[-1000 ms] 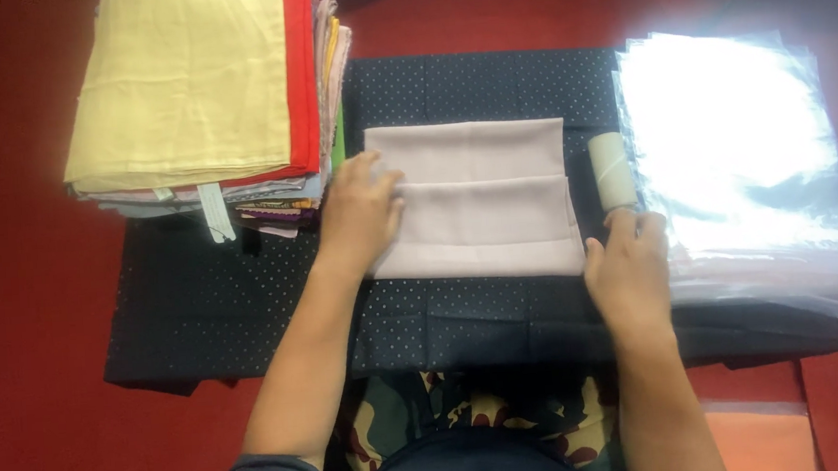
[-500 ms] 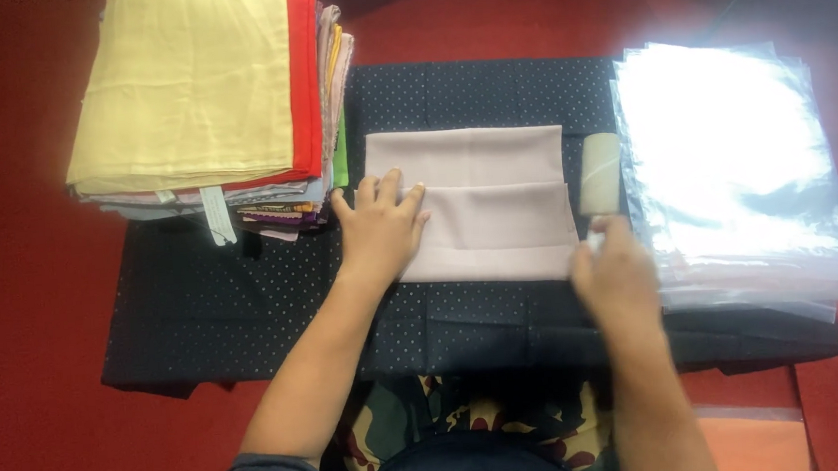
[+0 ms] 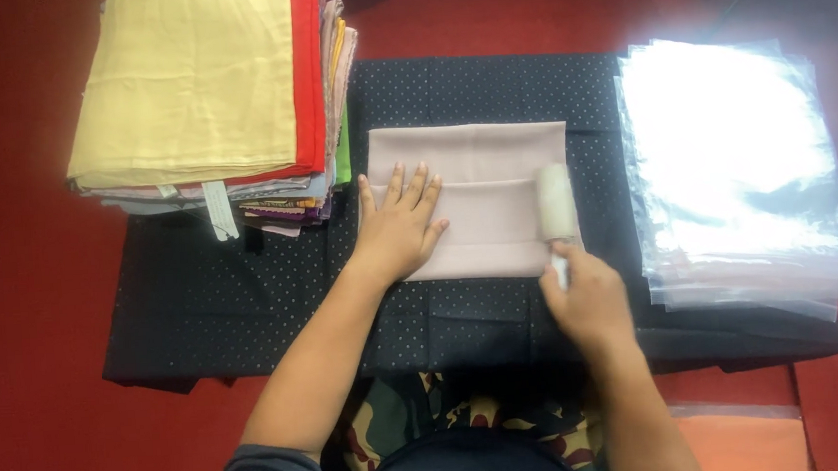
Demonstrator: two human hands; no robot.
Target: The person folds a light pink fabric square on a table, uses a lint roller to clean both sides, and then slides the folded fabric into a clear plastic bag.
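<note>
The lint roller [image 3: 557, 203] has moved onto the folded cloth [image 3: 475, 198], gripped by the right hand [image 3: 588, 298]; the left hand [image 3: 399, 227] presses flat, open.

lint roller [image 3: 557, 203] now on folded cloth [image 3: 474, 179], left hand [image 3: 399, 229] moved further onto it

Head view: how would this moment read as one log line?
left hand flat on folded beige cloth | right hand holds lint roller on cloth | fabric stack left | clear bags right

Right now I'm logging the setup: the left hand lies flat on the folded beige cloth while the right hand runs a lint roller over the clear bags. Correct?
Not quite. The head view shows the lint roller on the folded beige cloth, not on the clear bags. The left hand lies flat on that cloth; the right hand holds the roller's handle.
</note>
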